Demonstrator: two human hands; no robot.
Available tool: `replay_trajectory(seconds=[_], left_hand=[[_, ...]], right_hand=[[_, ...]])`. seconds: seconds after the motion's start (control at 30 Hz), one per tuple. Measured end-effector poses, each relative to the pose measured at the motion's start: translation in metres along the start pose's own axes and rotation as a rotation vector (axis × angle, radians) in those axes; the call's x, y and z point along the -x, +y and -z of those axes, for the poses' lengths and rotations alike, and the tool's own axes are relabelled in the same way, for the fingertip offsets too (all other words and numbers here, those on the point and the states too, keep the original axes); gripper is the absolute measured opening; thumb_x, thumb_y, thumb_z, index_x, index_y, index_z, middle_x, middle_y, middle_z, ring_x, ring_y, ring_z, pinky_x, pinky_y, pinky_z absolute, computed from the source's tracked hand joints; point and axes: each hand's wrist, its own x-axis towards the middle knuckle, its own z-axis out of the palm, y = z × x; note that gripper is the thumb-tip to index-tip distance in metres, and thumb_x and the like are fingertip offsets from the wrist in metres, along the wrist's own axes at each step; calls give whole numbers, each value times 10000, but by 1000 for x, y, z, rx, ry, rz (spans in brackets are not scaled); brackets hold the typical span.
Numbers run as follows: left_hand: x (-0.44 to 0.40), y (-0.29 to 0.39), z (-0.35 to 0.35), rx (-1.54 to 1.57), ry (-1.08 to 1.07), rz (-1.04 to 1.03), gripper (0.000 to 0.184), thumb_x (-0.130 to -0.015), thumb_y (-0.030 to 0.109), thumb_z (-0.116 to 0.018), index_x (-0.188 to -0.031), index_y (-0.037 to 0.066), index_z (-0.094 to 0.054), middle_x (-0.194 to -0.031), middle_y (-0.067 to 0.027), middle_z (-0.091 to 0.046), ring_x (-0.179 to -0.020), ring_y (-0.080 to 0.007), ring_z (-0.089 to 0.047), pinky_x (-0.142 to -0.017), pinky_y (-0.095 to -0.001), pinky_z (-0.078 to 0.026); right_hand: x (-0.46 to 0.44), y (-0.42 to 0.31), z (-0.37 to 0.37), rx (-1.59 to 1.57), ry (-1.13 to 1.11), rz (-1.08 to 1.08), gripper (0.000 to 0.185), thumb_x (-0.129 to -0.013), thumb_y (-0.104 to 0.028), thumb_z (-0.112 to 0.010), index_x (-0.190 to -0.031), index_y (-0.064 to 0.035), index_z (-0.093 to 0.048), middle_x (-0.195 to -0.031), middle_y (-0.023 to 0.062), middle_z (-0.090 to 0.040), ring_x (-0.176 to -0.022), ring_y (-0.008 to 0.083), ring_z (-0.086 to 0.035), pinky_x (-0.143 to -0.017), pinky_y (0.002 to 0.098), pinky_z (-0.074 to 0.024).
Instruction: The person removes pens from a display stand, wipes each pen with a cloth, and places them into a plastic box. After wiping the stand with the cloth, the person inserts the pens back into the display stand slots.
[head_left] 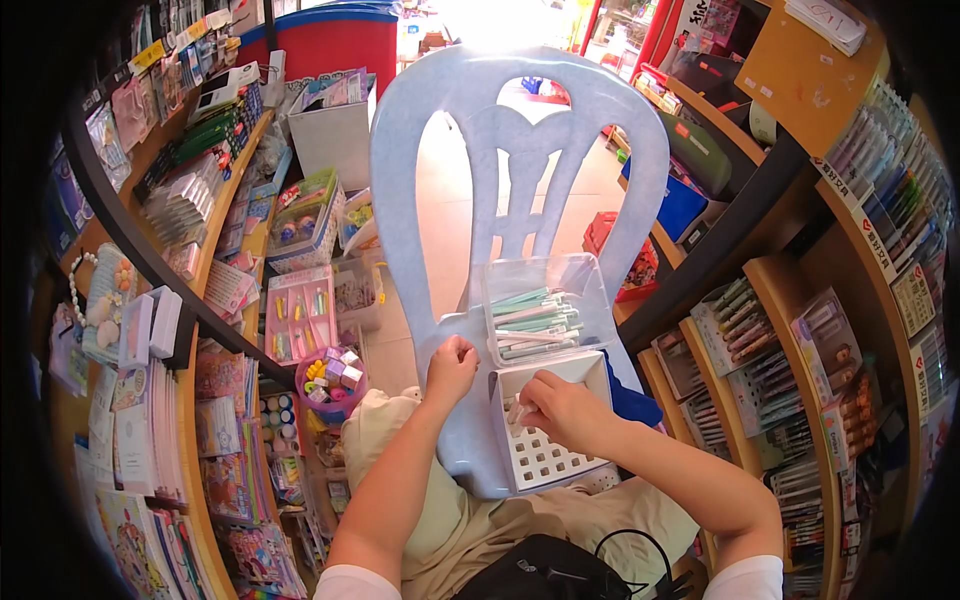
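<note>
A light blue plastic chair [520, 75] stands in front of me. On its seat sits a white box [550, 470] with a grid of square holes. My right hand [560, 408] reaches over this box, its fingers pinched by a small whitish thing at the inner left side; I cannot make out what it is. Behind the box is a clear plastic container [585, 280] of green and white pens [535, 318]. My left hand [452, 370] is curled closed just left of both containers, and whatever it may hold is hidden.
Shelves of pens [745, 320] curve along the right. On the left, shelves hold notebooks [150, 430] and stationery. A pink tray [300, 312] and a purple basket [333, 398] of small items stand left of the chair. Dark blue cloth [630, 395] lies right of the white box.
</note>
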Motion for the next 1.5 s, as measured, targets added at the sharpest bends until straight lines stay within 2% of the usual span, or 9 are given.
replay_trajectory(seconds=[0.2, 0.4, 0.57, 0.77, 0.97, 1.07, 1.17, 1.37, 1.5], left_hand=[[0, -3, 0, 18, 6, 1, 104, -823, 92, -533, -780, 0, -553, -656, -83, -617, -585, -154, -599, -560, -300, -476], [3, 0, 0, 21, 6, 9, 100, -820, 94, -543, -784, 2, -558, -667, -89, -623, -587, -159, -600, -566, -304, -477], [3, -1, -2, 10, 16, -2, 89, -817, 93, -551, -790, 10, -566, -675, -90, -627, -600, -161, -606, -572, -304, -479], [0, -1, -5, 1, -2, 27, 95, -819, 102, -553, -794, 12, -567, -684, -88, -632, -621, -170, -614, -588, -308, -481], [-1, 0, -2, -21, 2, -1, 100, -821, 107, -553, -790, 12, -565, -684, -94, -631, -618, -175, -612, -592, -309, -480], [-1, 2, -3, -25, 0, -5, 104, -822, 108, -552, -786, 11, -563, -683, -93, -631, -616, -175, -611, -590, -310, -479], [-2, 2, -3, -13, -6, 11, 106, -824, 109, -552, -788, 10, -564, -685, -93, -632, -615, -174, -611, -591, -310, -479], [-2, -2, -2, -9, 7, 8, 104, -829, 109, -550, -808, 10, -572, -695, -92, -639, -625, -172, -618, -596, -309, -482], [-1, -1, 0, -28, -1, 10, 103, -830, 109, -550, -813, 10, -573, -694, -92, -641, -631, -171, -624, -600, -311, -485]], right_hand=[[1, 1, -14, 9, -46, 54, 252, -780, -103, -660, -936, -26, -478, -917, 168, -519, -769, 375, -585, -672, 441, -484], [0, 4, -4, -94, 38, -23, 223, -792, -161, -673, -901, -38, -524, -888, 149, -561, -748, 360, -582, -643, 424, -473], [-31, 29, 31, -79, 293, -239, 152, -810, -160, -640, -766, -21, -595, -783, 161, -607, -773, 337, -591, -684, 409, -470], [-68, 118, 11, 267, 46, -372, 201, -750, -207, -687, -892, -65, -673, -859, 132, -633, -838, 323, -615, -753, 418, -480], [-99, 112, -13, 338, 42, -183, 263, -728, -226, -698, -938, -68, -691, -877, 147, -647, -854, 334, -617, -760, 398, -489], [-110, 104, -10, 281, -193, -295, 250, -736, -225, -687, -937, -76, -694, -919, 151, -643, -906, 323, -608, -779, 400, -488], [-111, 104, -12, 363, -178, -347, 212, -754, -180, -664, -928, -59, -672, -949, 156, -613, -942, 321, -592, -785, 410, -484], [-91, 97, 2, 299, 237, -200, 145, -816, -77, -574, -954, -29, -576, -955, 165, -555, -905, 352, -573, -760, 425, -480], [-63, 75, 30, 31, 460, -168, 131, -837, -79, -590, -940, -14, -542, -870, 116, -566, -803, 256, -595, -671, 359, -488]])
